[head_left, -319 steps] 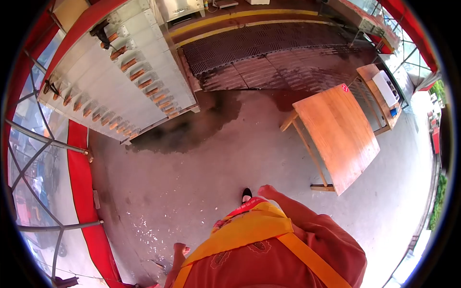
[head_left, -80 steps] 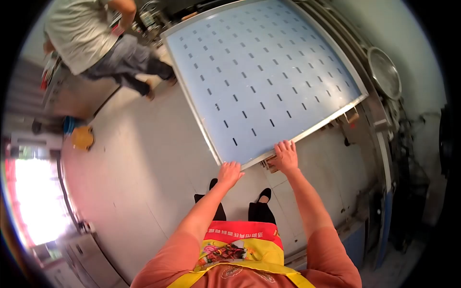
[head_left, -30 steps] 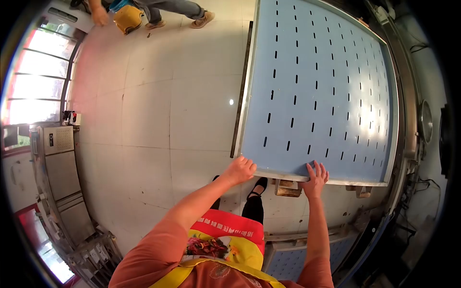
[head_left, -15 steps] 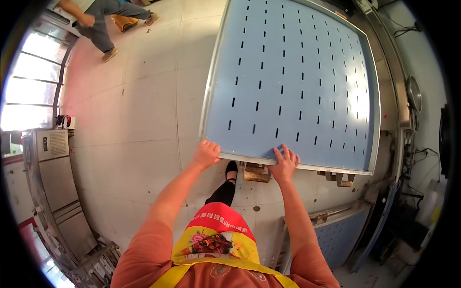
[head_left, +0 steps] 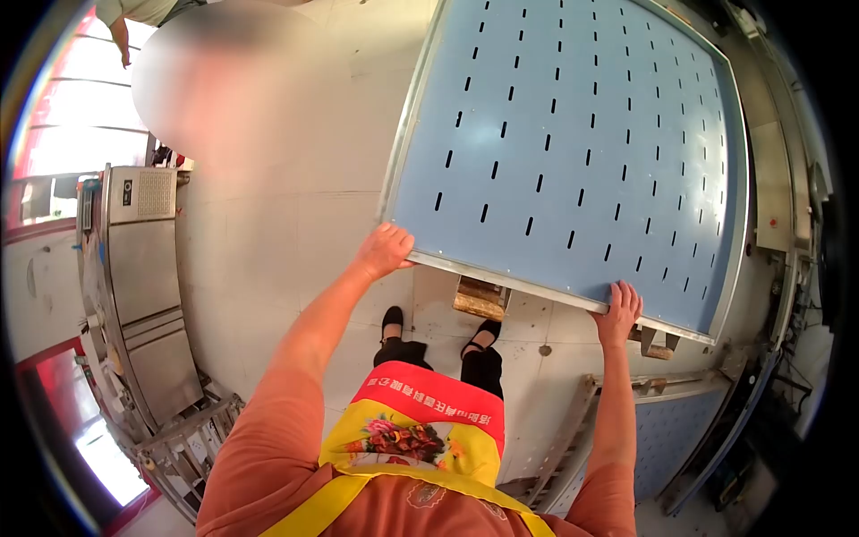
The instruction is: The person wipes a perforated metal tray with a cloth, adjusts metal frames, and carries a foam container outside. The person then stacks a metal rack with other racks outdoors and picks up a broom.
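A large, shallow slotted metal tray (head_left: 501,249) with a blue surface, rows of narrow slots and a raised metal rim lies in front of me. My left hand (head_left: 386,250) is closed around its near left corner. Farther right, my right hand (head_left: 618,313) grips the near rim, fingers over the top edge; its thumb side is partly hidden. Below the near edge juts a worn wooden block (head_left: 480,300), and a smaller bracket with a wooden piece (head_left: 659,345) shows at the right. What supports the tray underneath is hidden.
A stainless steel cabinet (head_left: 149,277) stands at the left, above a metal rack (head_left: 192,443). Another slotted panel (head_left: 667,438) sits low at the right. A person's arm (head_left: 119,36) shows at the upper left, beside a blurred patch. Metal equipment (head_left: 774,188) runs along the right wall.
The tray has turned slightly, its near right corner now closer to me. My right hand has slid right along the rim. Both my feet now show, and the other person has moved farther left.
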The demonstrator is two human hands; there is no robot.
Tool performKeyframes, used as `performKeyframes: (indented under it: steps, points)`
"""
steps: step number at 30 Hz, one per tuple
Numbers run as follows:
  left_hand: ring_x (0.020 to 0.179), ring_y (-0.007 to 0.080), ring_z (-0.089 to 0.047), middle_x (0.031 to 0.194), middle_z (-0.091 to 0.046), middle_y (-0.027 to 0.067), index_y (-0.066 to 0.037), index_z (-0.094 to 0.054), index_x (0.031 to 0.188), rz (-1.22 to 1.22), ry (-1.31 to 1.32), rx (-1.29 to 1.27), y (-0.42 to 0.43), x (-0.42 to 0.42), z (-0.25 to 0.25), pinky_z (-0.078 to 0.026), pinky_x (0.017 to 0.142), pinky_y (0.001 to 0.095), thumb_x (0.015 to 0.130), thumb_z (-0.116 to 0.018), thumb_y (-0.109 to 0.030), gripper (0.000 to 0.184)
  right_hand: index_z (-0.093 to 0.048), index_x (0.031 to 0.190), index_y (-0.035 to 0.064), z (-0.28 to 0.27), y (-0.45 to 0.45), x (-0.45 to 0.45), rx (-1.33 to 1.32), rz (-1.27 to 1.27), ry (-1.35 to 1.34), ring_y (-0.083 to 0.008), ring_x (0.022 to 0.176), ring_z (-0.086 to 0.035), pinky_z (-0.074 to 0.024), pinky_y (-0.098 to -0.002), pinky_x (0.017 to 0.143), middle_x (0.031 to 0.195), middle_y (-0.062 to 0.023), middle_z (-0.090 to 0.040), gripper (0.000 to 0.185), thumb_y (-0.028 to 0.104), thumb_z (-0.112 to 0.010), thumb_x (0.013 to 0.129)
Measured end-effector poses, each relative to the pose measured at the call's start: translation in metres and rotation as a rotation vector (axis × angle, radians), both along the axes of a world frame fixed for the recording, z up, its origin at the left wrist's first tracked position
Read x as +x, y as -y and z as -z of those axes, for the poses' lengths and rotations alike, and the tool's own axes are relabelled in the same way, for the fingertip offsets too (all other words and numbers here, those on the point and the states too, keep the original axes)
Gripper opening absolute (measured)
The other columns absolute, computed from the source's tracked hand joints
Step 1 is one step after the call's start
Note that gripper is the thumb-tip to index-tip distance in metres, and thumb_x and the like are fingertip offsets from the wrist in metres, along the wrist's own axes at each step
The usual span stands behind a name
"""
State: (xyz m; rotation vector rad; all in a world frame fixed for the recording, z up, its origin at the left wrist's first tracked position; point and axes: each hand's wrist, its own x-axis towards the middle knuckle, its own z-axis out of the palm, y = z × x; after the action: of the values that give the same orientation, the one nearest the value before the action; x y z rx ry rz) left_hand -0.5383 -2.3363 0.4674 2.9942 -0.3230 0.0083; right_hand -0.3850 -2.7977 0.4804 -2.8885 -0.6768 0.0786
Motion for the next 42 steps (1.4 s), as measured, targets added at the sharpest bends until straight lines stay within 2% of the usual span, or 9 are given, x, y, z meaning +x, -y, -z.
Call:
performKeyframes:
  steps: [17,22,25,30,31,32,33,35,42]
  points:
    - [0.074,0.0199,-0.05,0.072,-0.05,0.0048,-0.007,-0.049,0.074,-0.073,-0.212,0.049,0.012,0.016,-0.05,-0.037,0.074,0.03,0.057,-0.069,-0.023,0.03,-0.047,0.109,0.0133,-0.016,0.003,0.014,-0.07,0.052,-0.202,-0.0265,0.11,-0.037,-0.0307,-0.0401,0.086,0.121,-0.0062,-0.04,0.066,0.023,-0.076,0.05]
    - [0.087,0.0253,-0.051,0.088,-0.054,0.0103,-0.005,-0.052,0.086,-0.201,-0.884,0.193,0.057,0.054,-0.083,-0.04,0.076,0.036,0.065,-0.06,-0.018,0.026,-0.046,0.111,0.013,-0.026,0.016,0.025,-0.067,-0.012,-0.26,-0.0268,0.111,-0.035,-0.0307,-0.0418,0.085,0.123,-0.0068,-0.037,0.066,0.027,-0.074,0.053]
    - [0.098,0.029,-0.048,0.103,-0.052,0.014,-0.005,-0.048,0.102,-0.175,-1.152,-0.149,0.134,0.102,-0.103,-0.04,0.08,0.0407,0.068,-0.057,-0.022,0.039,-0.044,0.114,0.0116,-0.035,0.028,0.032,-0.015,-0.086,-0.358,-0.0283,0.114,-0.032,-0.0287,-0.0427,0.087,0.126,-0.0082,-0.033,0.067,0.032,-0.072,0.057]
    - [0.095,0.0279,-0.047,0.095,-0.052,0.0131,-0.004,-0.049,0.102,-0.193,-0.542,-0.281,0.289,0.105,-0.075,-0.032,0.086,0.043,0.069,-0.057,-0.047,0.054,-0.04,0.119,0.0071,-0.024,0.088,0.077,0.461,-0.111,-0.492,-0.0279,0.116,-0.033,-0.0286,-0.0408,0.093,0.126,-0.0133,-0.034,0.069,0.018,-0.073,0.059]
    - [0.095,0.0261,-0.047,0.092,-0.053,0.0119,-0.003,-0.051,0.096,-0.231,-0.388,-0.26,0.306,0.105,-0.071,-0.029,0.089,0.0426,0.069,-0.056,-0.049,0.054,-0.038,0.12,0.0054,-0.013,0.112,0.093,0.866,0.178,-0.625,-0.0281,0.114,-0.036,-0.0321,-0.0387,0.091,0.124,-0.0137,-0.038,0.069,0.008,-0.071,0.059]
    - [0.096,0.0258,-0.046,0.092,-0.052,0.0115,-0.004,-0.051,0.096,-0.295,-0.348,-0.236,0.314,0.109,-0.071,-0.028,0.09,0.0422,0.069,-0.055,-0.05,0.054,-0.035,0.122,0.0043,-0.017,0.139,0.123,0.418,-0.039,-0.157,-0.0282,0.113,-0.036,-0.0341,-0.0376,0.09,0.122,-0.0137,-0.039,0.07,0.005,-0.07,0.061]
    - [0.097,0.0255,-0.044,0.093,-0.051,0.0111,-0.004,-0.051,0.095,-0.349,-0.316,-0.218,0.324,0.112,-0.074,-0.027,0.091,0.0418,0.069,-0.054,-0.051,0.054,-0.037,0.121,0.0031,0.003,0.171,0.145,0.593,0.127,-0.177,-0.0278,0.11,-0.04,-0.0333,-0.0354,0.091,0.121,-0.0156,-0.039,0.06,0.018,-0.067,0.07]
    - [0.099,0.025,-0.042,0.093,-0.05,0.0106,-0.004,-0.052,0.094,-0.41,-0.292,-0.227,0.34,0.106,-0.072,-0.025,0.093,0.0411,0.07,-0.053,-0.052,0.054,-0.035,0.122,0.0009,-0.007,0.22,0.18,0.083,0.289,0.023,-0.0295,0.112,-0.038,-0.0309,-0.0374,0.093,0.123,-0.0166,-0.037,0.067,0.03,-0.065,0.071]
    - [0.099,0.0245,-0.04,0.093,-0.048,0.0088,-0.004,-0.049,0.09,-0.498,-0.284,-0.213,0.348,0.115,-0.065,-0.024,0.093,0.0397,0.076,-0.046,-0.052,0.05,-0.035,0.12,-0.0024,0.075,0.322,0.273,0.083,0.575,-0.354,-0.0309,0.111,-0.038,-0.0337,-0.0369,0.09,0.119,-0.0192,-0.042,0.07,0.042,-0.06,0.073]
